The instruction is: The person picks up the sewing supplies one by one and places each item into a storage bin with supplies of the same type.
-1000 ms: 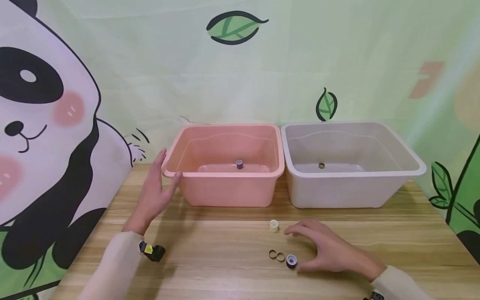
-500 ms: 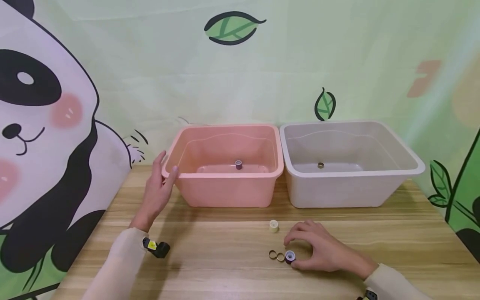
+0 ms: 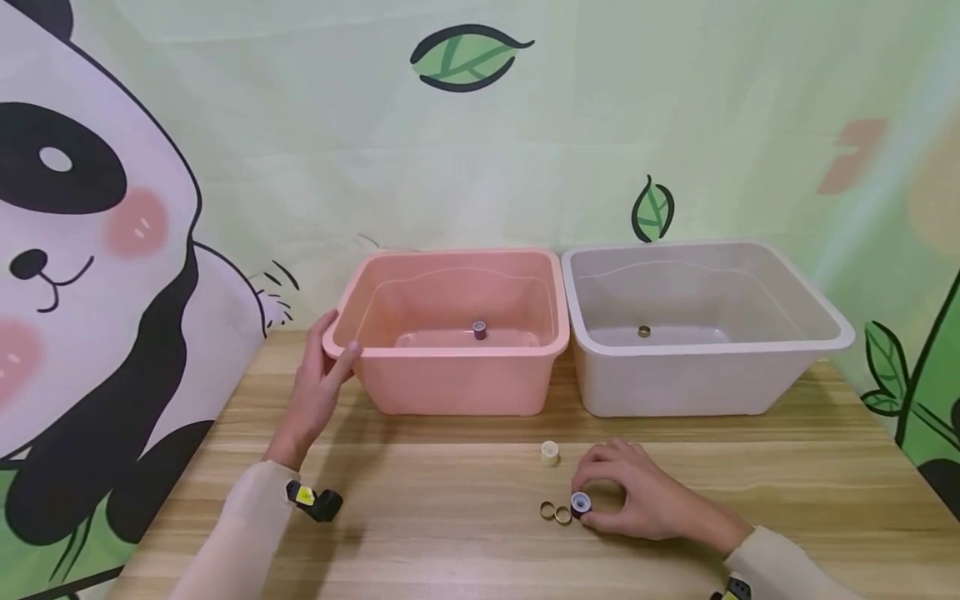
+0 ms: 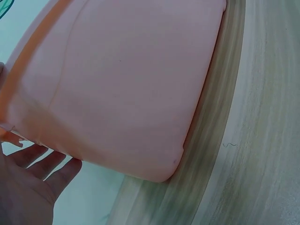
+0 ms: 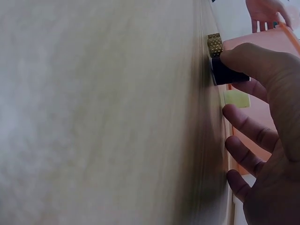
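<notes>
My right hand (image 3: 637, 496) pinches a small dark cylinder like a bottle cap (image 3: 581, 504), pale and hollow on top, between thumb and index finger. In the right wrist view, the thumb lies against the dark side of this cap (image 5: 227, 72), and the other fingers are spread apart. Beside it on the table lie two gold rings (image 3: 555, 512), one of them with a studded band in the right wrist view. A cream cap (image 3: 550, 453) stands farther back. My left hand (image 3: 315, 396) grips the left front corner of the pink bin's rim (image 3: 450, 352), fingers around its outer side.
Against the backdrop, a grey-white bin (image 3: 697, 379) stands right of the pink one, their rims side by side. Inside the pink bin sits another dark cap (image 3: 480, 331); a gold ring (image 3: 643, 332) lies in the grey-white bin. All stand on a wood-grain table (image 3: 435, 517).
My right hand has moved slightly left and closed its thumb and index finger on the dark cap, which has shifted a little. My left hand has settled closer onto the pink rim.
</notes>
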Demonstrator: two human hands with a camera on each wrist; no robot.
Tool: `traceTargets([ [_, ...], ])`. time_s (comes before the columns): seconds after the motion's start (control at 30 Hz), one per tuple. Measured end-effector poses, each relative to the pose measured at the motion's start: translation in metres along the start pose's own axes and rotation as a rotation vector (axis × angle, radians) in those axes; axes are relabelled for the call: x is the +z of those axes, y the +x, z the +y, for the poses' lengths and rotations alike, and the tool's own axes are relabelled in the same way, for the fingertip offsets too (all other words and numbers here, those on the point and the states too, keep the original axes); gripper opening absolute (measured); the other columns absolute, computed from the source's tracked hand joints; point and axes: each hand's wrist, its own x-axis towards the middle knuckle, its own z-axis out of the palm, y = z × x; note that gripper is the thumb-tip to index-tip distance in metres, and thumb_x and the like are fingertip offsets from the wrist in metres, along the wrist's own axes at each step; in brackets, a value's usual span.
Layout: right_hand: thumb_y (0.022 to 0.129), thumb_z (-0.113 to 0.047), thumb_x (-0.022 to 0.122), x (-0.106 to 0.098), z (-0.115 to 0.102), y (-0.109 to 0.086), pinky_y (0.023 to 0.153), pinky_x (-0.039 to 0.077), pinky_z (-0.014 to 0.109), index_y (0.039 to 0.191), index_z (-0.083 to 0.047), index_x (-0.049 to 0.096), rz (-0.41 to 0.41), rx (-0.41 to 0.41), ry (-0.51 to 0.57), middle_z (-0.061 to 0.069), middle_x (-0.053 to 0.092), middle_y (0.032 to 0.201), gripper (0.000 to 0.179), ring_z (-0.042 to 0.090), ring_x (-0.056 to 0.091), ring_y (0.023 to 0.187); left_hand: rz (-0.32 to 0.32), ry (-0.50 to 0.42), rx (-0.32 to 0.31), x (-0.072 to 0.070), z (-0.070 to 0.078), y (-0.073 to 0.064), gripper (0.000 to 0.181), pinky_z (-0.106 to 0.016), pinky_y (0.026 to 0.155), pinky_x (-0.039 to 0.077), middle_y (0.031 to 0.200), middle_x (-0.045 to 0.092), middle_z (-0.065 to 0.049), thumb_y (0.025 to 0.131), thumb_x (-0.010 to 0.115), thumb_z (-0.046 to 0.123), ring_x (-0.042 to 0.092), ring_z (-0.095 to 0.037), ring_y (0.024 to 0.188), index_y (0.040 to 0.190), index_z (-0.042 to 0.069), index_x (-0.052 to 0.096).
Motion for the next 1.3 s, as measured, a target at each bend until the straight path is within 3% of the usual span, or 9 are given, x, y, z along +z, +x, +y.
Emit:
traceTargets([
  [0.2, 0.079, -0.03, 0.087, 0.002, 0.0, -0.002, 0.088, 0.04, 0.037, 0.097, -0.04, 0.068, 0.008, 0.009, -0.007, -0.021, 0.062, 0.108, 0.028, 0.007, 0.048, 0.101, 0.011, -0.033, 0.02, 0.002, -0.002, -0.003, 0.071, -0.019, 0.096, 0.052, 0.162, 0.032, -0.012, 0.106, 0.055, 0.037, 0.045, -0.039, 0.139, 0.164, 0.02, 0.017],
  [0.77, 0.079, -0.03, 0.088, 0.0, -0.003, -0.001, 0.089, 0.04, 0.038, 0.097, -0.04, 0.068, 0.004, 0.032, -0.001, -0.021, 0.062, 0.108, 0.029, 0.008, 0.049, 0.103, 0.018, -0.049, 0.032, 0.001, -0.001, -0.004, 0.07, -0.018, 0.093, 0.053, 0.162, 0.033, -0.011, 0.106, 0.056, 0.036, 0.045, -0.04, 0.139, 0.164, 0.024, 0.019],
  [0.9, 0.079, -0.028, 0.088, -0.004, -0.002, 0.0, 0.097, 0.042, 0.048, 0.097, -0.041, 0.068, -0.013, 0.042, 0.019, -0.022, 0.062, 0.109, 0.03, 0.009, 0.052, 0.106, 0.018, -0.053, 0.019, 0.003, -0.001, -0.003, 0.07, -0.023, 0.095, 0.054, 0.162, 0.034, -0.01, 0.106, 0.056, 0.038, 0.046, -0.038, 0.139, 0.164, 0.026, 0.018],
  [1.0, 0.08, -0.026, 0.087, -0.011, -0.003, 0.003, 0.104, 0.041, 0.057, 0.099, -0.039, 0.068, -0.032, 0.039, 0.031, -0.022, 0.062, 0.111, 0.03, 0.011, 0.055, 0.11, 0.019, -0.04, 0.004, 0.003, -0.002, -0.003, 0.07, -0.033, 0.099, 0.055, 0.162, 0.034, -0.008, 0.106, 0.056, 0.04, 0.047, -0.035, 0.138, 0.164, 0.029, 0.018],
  [1.17, 0.081, -0.026, 0.086, -0.026, -0.007, 0.011, 0.097, 0.048, 0.049, 0.102, -0.038, 0.067, -0.064, 0.056, 0.021, -0.019, 0.062, 0.114, 0.031, 0.01, 0.052, 0.108, 0.017, -0.023, -0.012, 0.003, -0.004, -0.003, 0.071, -0.053, 0.102, 0.052, 0.162, 0.034, -0.006, 0.105, 0.056, 0.044, 0.047, -0.033, 0.139, 0.163, 0.033, 0.017],
  [1.3, 0.081, -0.024, 0.087, -0.039, -0.01, 0.016, 0.092, 0.049, 0.043, 0.1, -0.039, 0.068, -0.067, 0.061, 0.016, -0.018, 0.061, 0.114, 0.031, 0.009, 0.051, 0.106, 0.018, -0.022, -0.029, 0.004, -0.007, -0.003, 0.071, -0.056, 0.101, 0.052, 0.163, 0.034, -0.006, 0.105, 0.056, 0.046, 0.048, -0.033, 0.138, 0.163, 0.034, 0.017],
])
